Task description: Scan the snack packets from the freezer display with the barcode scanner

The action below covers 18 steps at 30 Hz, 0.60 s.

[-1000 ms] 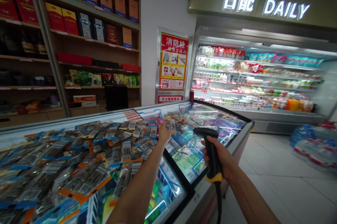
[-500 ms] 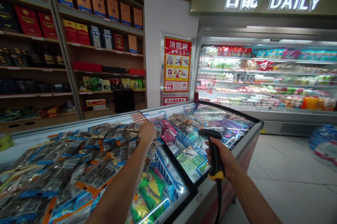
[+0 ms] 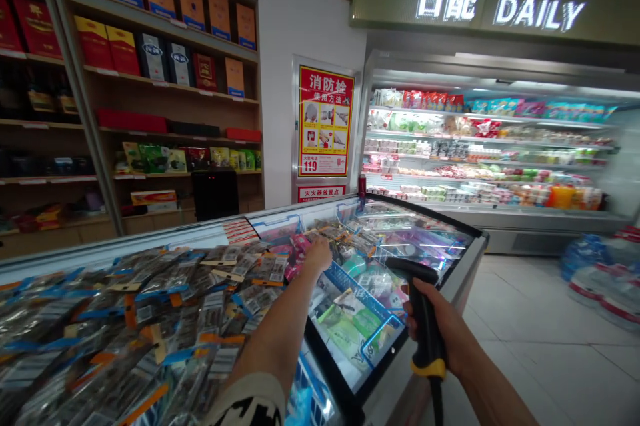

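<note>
Head view, left hand [image 3: 319,254]: at 6 o'clock, by the blue basket [image 3: 367,293], where half a second ago it was over the packet pile [image 3: 170,273] at 8 o'clock; fingertips hidden, so I cannot tell whether I grasp anything
Brown packets [image 3: 345,234]: just beside that hand, at its 2 o'clock
Pink bag [image 3: 299,247]: at its 10 o'clock
Right hand [image 3: 445,319]: 5 o'clock, wrapped round the black scanner [image 3: 426,336]
Change: I judge my reaching has switched from pile to basket

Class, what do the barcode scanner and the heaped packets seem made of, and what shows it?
Barcode scanner: probably hard plastic, fairly matte black with yellow trim, judging by its smooth moulded curves. Heaped packets: likely glossy plastic film, see-through, crinkled and glinting.
</note>
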Each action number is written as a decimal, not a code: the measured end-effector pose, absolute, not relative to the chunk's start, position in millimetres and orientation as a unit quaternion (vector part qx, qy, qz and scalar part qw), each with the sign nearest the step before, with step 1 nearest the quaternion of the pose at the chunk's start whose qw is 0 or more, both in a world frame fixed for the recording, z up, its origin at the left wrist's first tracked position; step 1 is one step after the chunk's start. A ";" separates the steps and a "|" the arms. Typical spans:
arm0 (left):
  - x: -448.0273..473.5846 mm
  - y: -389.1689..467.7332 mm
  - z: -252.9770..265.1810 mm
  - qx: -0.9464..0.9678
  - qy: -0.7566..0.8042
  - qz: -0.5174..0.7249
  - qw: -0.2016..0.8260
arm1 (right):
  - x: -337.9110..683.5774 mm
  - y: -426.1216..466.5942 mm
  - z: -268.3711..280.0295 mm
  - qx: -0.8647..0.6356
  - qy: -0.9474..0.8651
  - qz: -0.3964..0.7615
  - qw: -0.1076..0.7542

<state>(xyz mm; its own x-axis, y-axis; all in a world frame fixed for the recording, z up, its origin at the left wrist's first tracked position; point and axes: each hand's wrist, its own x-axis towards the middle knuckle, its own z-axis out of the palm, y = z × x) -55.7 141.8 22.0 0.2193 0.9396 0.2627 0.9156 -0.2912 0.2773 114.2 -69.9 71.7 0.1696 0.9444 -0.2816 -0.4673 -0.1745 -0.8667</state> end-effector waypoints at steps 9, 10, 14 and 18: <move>-58.8 154.7 4.2 0.811 0.576 0.098 0.032 | 115.0 -54.5 65.8 -0.499 -0.239 0.589 0.589; -59.9 147.8 6.3 0.818 0.566 0.095 0.034 | 112.3 -53.8 65.3 -0.500 -0.238 0.593 0.585; -65.7 117.2 20.6 0.833 0.546 0.070 0.050 | 100.5 -55.1 64.4 -0.501 -0.254 0.598 0.572; -73.3 96.2 31.4 0.821 0.564 0.074 0.051 | 91.6 -62.1 65.4 -0.500 -0.261 0.599 0.568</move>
